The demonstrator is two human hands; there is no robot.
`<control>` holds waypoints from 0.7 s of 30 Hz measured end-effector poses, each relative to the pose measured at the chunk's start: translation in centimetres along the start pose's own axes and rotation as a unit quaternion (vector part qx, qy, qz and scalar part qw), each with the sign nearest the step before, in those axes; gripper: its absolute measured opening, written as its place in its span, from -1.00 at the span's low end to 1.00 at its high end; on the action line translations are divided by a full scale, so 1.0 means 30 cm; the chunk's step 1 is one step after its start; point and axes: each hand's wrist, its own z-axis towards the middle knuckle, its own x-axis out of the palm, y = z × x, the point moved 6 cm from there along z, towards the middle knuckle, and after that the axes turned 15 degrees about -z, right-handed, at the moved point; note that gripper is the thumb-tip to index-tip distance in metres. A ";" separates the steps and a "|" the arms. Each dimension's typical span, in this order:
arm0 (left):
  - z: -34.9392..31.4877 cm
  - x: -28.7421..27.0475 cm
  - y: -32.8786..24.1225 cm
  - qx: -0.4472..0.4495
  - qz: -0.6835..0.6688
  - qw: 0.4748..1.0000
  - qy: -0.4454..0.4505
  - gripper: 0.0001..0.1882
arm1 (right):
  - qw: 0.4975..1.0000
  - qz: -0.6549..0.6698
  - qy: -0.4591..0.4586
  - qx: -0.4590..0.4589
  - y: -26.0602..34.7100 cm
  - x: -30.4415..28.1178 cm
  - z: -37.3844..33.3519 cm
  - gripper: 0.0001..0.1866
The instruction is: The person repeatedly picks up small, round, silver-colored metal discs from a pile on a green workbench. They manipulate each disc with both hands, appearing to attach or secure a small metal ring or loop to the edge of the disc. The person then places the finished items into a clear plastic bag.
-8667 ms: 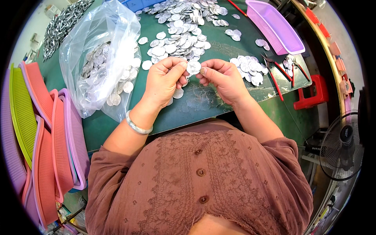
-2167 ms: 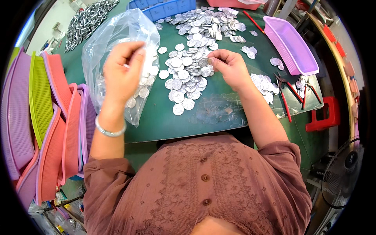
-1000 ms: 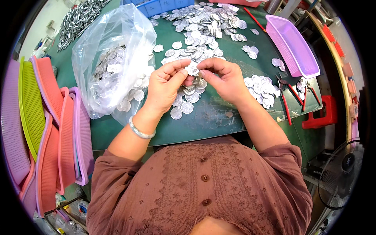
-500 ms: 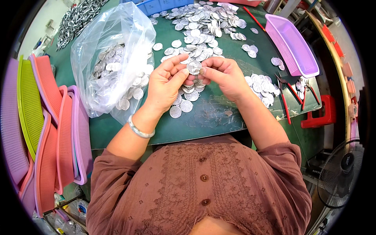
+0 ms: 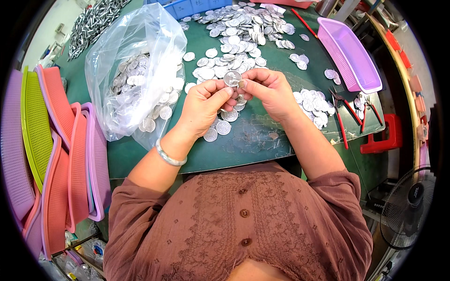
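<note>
A round silver medallion (image 5: 232,78) is held up between both hands over the green table. My left hand (image 5: 206,104) pinches its lower left edge, fingers curled in. From the other side my right hand (image 5: 268,92) grips its right edge between thumb and forefinger. Under and behind the hands spreads a heap of similar silver medallions (image 5: 236,49), with a few more (image 5: 218,129) below the left hand. To the left, a clear plastic bag (image 5: 136,28) holds many more of them. Another small pile (image 5: 313,105) lies right of my right hand.
A purple basket (image 5: 349,51) stands at the right, near red-handled pliers (image 5: 340,119). Stacked coloured baskets (image 5: 56,154) fill the left side. At the back are a blue bin (image 5: 197,7) and a heap of metal pieces (image 5: 93,25). A red stool (image 5: 386,136) and fan (image 5: 408,206) are lower right.
My left hand has curled its raised fingers in and shifted slightly right against the medallion. The medallion has risen a little. My right hand is nearly unmoved.
</note>
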 end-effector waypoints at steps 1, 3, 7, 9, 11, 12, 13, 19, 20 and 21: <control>0.000 0.000 0.000 0.001 0.000 1.000 0.000 -0.89 | 1.000 -0.004 -0.001 0.001 0.000 -0.001 0.000 -0.86; -0.001 -0.003 0.001 0.003 0.000 1.000 -0.003 -0.89 | 1.000 -0.010 0.000 0.001 0.000 0.000 -0.001 -0.86; -0.001 -0.007 0.004 0.006 -0.002 1.000 -0.002 -0.88 | 1.000 -0.015 0.006 -0.004 0.007 0.005 -0.002 -0.86; 0.000 -0.003 0.002 0.003 -0.008 1.000 -0.004 -0.89 | 1.000 -0.017 0.004 -0.005 0.002 0.003 -0.001 -0.85; 0.000 -0.002 0.002 0.003 -0.013 1.000 -0.006 -0.90 | 1.000 -0.024 0.001 -0.002 0.004 0.003 -0.002 -0.85; -0.001 -0.002 0.002 0.004 -0.015 1.000 -0.007 -0.90 | 1.000 -0.027 0.000 -0.001 0.004 0.004 -0.002 -0.85; -0.001 -0.002 0.002 0.005 -0.017 1.000 -0.007 -0.91 | 1.000 -0.028 0.001 -0.001 0.005 0.005 -0.002 -0.85; -0.002 -0.001 0.000 0.012 -0.016 1.000 -0.006 -0.92 | 1.000 -0.029 0.004 -0.004 0.001 0.007 -0.001 -0.85; -0.002 -0.001 -0.001 0.013 -0.016 1.000 -0.005 -0.92 | 1.000 -0.028 0.003 -0.003 -0.003 0.007 0.000 -0.85; -0.002 -0.001 -0.001 0.013 -0.015 1.000 -0.004 -0.92 | 1.000 -0.027 0.001 -0.002 -0.005 0.006 0.001 -0.85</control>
